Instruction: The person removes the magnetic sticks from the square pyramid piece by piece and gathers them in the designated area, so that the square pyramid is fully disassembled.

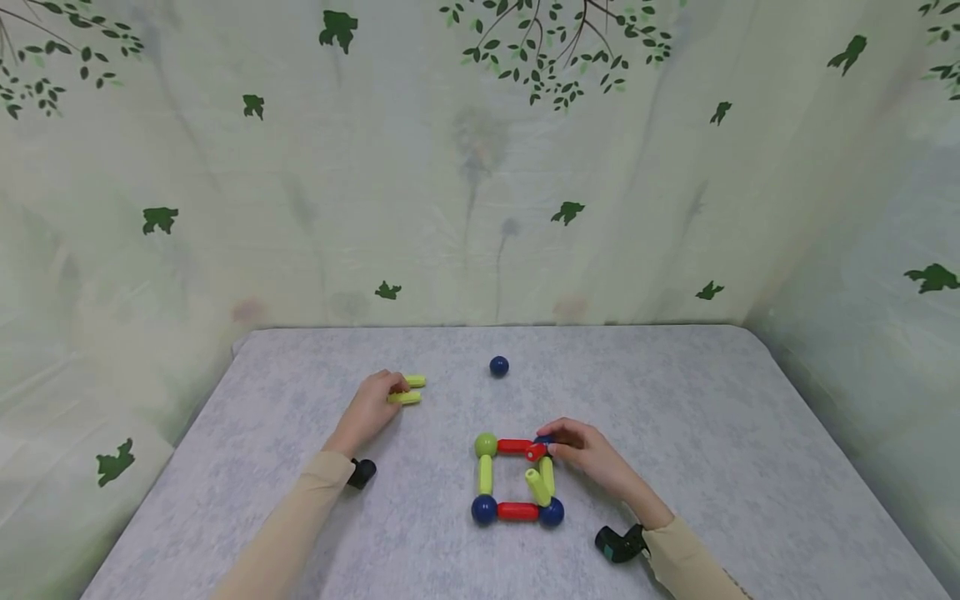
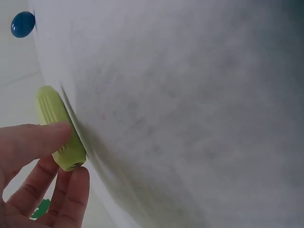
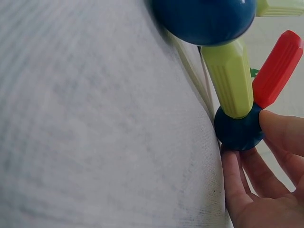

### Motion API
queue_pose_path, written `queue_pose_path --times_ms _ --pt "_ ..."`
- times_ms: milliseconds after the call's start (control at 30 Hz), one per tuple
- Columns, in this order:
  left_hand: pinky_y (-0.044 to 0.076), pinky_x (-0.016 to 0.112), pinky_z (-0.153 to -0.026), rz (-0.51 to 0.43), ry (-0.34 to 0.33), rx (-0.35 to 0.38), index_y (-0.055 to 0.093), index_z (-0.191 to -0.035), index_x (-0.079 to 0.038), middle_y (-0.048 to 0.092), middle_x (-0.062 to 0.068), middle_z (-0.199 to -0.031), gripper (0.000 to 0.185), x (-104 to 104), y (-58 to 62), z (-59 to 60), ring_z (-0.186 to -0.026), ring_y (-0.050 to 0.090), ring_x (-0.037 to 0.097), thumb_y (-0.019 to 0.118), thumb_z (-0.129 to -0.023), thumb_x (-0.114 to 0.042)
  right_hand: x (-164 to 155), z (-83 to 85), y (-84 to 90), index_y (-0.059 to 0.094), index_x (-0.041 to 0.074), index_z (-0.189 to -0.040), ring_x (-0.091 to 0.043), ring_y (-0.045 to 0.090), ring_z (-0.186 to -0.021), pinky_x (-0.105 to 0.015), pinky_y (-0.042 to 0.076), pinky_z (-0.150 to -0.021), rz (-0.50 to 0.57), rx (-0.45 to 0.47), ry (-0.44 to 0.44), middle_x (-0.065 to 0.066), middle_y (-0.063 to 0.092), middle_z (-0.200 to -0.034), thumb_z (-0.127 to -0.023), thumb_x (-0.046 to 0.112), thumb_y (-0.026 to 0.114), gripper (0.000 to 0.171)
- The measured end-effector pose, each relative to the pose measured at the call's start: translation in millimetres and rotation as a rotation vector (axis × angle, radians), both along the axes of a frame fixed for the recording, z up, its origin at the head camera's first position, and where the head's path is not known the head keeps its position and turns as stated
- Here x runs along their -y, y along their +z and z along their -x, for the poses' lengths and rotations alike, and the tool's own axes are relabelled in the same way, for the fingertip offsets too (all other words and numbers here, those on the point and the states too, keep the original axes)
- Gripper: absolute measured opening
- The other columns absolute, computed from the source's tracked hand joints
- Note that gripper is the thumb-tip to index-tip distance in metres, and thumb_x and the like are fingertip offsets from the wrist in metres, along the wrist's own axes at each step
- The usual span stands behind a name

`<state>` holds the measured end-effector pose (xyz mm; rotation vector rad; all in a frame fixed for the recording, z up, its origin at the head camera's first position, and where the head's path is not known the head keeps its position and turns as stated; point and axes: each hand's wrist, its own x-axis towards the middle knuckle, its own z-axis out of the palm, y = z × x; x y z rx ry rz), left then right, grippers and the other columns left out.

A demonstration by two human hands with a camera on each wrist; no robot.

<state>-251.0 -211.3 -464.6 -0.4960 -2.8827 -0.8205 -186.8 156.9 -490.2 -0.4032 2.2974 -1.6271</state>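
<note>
On the grey table lies a square of magnetic toy parts [image 1: 516, 479]: a green ball [image 1: 485, 444], two blue balls at its near corners, red sticks and yellow-green sticks. My right hand [image 1: 553, 445] pinches the blue ball [image 3: 237, 133] at the far right corner, where a yellow-green stick [image 3: 230, 78] and a red stick [image 3: 278, 69] meet it. My left hand [image 1: 392, 392] grips a loose yellow-green stick [image 2: 59, 128] between thumb and fingers, further left on the table. A second yellow-green stick [image 1: 415, 381] lies just behind it.
A loose blue ball [image 1: 498, 366] lies behind the square, apart from both hands. The table [image 1: 675, 392] is covered in grey cloth, and a leaf-print curtain closes it in at the back and both sides. Black wrist cameras [image 1: 618, 543] sit under each sleeve.
</note>
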Motion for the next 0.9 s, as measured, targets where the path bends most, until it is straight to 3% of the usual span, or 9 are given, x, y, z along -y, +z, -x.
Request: queue_pose_path --times_ms 333,567,633,700,900 --pt "0.046 0.044 -0.082 0.0 0.024 -0.043 0.064 -0.09 -0.001 0.056 0.011 -0.091 0.021 -4.7 -3.6 10.8 -0.091 0.055 0.032 0.067 -0.076 0.014 0.3 -0.7 0.8 0.062 0.004 -0.117 -0.022 0.057 -0.102 -0.034 0.047 -0.086 0.016 0.01 0.001 -0.007 0.06 -0.115 -0.095 0.012 0.059 0.024" --pt "0.045 0.045 -0.083 -0.032 0.048 -0.079 0.064 -0.093 -0.004 0.055 0.01 -0.095 0.022 -11.6 0.7 -1.3 -0.096 0.052 0.032 0.067 -0.077 0.011 -0.1 -0.6 1.5 0.062 0.004 -0.117 -0.022 0.057 -0.101 -0.032 0.048 -0.085 0.012 0.0 -0.007 -0.007 0.061 -0.114 -0.095 0.012 0.059 0.023" --pt "0.046 0.044 -0.082 -0.082 0.002 -0.09 0.065 -0.094 -0.004 0.056 0.009 -0.095 0.023 -17.9 1.8 -9.3 -0.096 0.053 0.032 0.068 -0.077 0.01 -0.2 -0.8 1.6 0.062 0.004 -0.117 -0.022 0.057 -0.102 -0.032 0.048 -0.086 0.009 -0.001 -0.007 -0.007 0.061 -0.114 -0.095 0.012 0.059 0.023" --pt "0.048 0.041 -0.079 -0.149 -0.087 -0.081 0.064 -0.097 -0.005 0.058 0.009 -0.096 0.023 -27.5 3.5 -20.4 -0.094 0.055 0.031 0.068 -0.079 0.009 -0.2 -1.0 1.7 0.062 0.004 -0.117 -0.022 0.057 -0.101 -0.033 0.047 -0.086 0.005 -0.003 -0.008 -0.008 0.061 -0.114 -0.095 0.012 0.059 0.023" --pt "0.053 0.033 -0.076 -0.292 -0.443 0.034 0.061 -0.11 -0.003 0.062 0.011 -0.104 0.027 -70.1 12.7 -61.1 -0.092 0.061 0.026 0.067 -0.085 0.004 -0.3 -1.1 2.5 0.062 0.004 -0.117 -0.022 0.057 -0.101 -0.034 0.047 -0.086 0.009 0.005 -0.004 -0.007 0.061 -0.113 -0.095 0.013 0.059 0.023"
